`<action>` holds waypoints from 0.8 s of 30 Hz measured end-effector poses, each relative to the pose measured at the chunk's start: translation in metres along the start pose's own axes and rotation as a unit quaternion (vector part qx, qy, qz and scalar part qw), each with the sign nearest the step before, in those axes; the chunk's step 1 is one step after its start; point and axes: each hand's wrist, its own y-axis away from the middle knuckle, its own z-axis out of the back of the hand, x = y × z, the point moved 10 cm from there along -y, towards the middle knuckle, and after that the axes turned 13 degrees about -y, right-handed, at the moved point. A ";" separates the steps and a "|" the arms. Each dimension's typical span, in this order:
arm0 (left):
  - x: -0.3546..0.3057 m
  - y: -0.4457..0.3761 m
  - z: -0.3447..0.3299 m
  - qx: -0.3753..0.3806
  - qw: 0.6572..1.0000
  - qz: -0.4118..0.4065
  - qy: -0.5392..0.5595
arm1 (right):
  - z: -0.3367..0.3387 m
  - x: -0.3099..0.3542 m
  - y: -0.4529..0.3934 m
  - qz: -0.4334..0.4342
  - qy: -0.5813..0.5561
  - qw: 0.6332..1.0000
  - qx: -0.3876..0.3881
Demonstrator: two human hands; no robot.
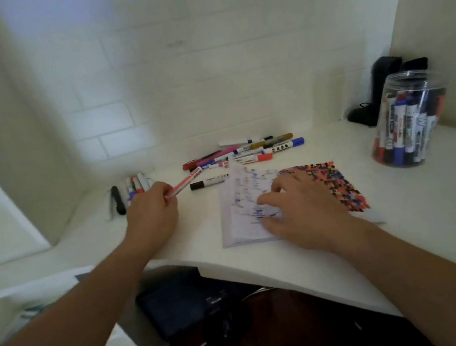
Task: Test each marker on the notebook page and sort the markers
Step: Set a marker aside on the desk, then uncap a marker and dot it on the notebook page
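Observation:
An open notebook (243, 197) with a scribbled white page and a red, blue and black patterned cover lies on the white desk (291, 257). My right hand (299, 206) rests flat on the page, fingers spread. My left hand (150, 213) grips a red and white marker (185, 182), held above the desk left of the notebook and pointing up to the right. A loose pile of markers (247, 151) lies behind the notebook. A small row of markers (132, 190) lies at the far left. A black-capped marker (207, 182) lies beside the notebook's top left corner.
A clear plastic jar (407, 121) full of markers stands at the right, with dark objects (376, 93) behind it in the corner. White walls close in at the left, back and right. Below the desk's curved front edge sits a dark device (180, 299).

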 end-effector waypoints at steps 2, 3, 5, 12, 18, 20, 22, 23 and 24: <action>0.026 -0.011 0.015 -0.030 0.999 0.031 0.011 | -0.001 0.002 0.002 0.011 -0.005 0.999 -0.046; 0.034 -0.015 0.018 -0.033 0.998 0.047 0.020 | 0.000 0.003 0.002 0.014 -0.010 0.998 -0.066; 0.039 -0.021 0.020 -0.030 0.997 0.062 0.018 | -0.002 0.002 0.003 0.011 -0.006 0.998 -0.069; -0.001 -0.042 -0.017 0.040 0.995 -0.007 -0.096 | -0.017 0.007 0.009 0.018 0.013 1.000 -0.022; 0.006 -0.055 -0.039 0.081 0.950 -0.026 -0.302 | -0.016 0.005 0.008 0.017 -0.014 0.999 -0.038; 0.018 -0.060 -0.039 0.073 0.948 0.002 -0.310 | -0.016 0.006 0.006 0.013 -0.013 0.999 -0.030; 0.021 -0.062 -0.040 0.062 0.946 0.013 -0.319 | -0.013 0.005 0.006 0.014 -0.022 0.999 -0.039; 0.017 -0.062 -0.039 0.049 0.947 0.007 -0.318 | -0.011 0.004 0.006 0.013 -0.035 0.998 -0.049; 0.010 -0.062 -0.039 0.028 0.953 -0.010 -0.303 | -0.009 0.002 0.007 0.011 -0.048 0.997 -0.058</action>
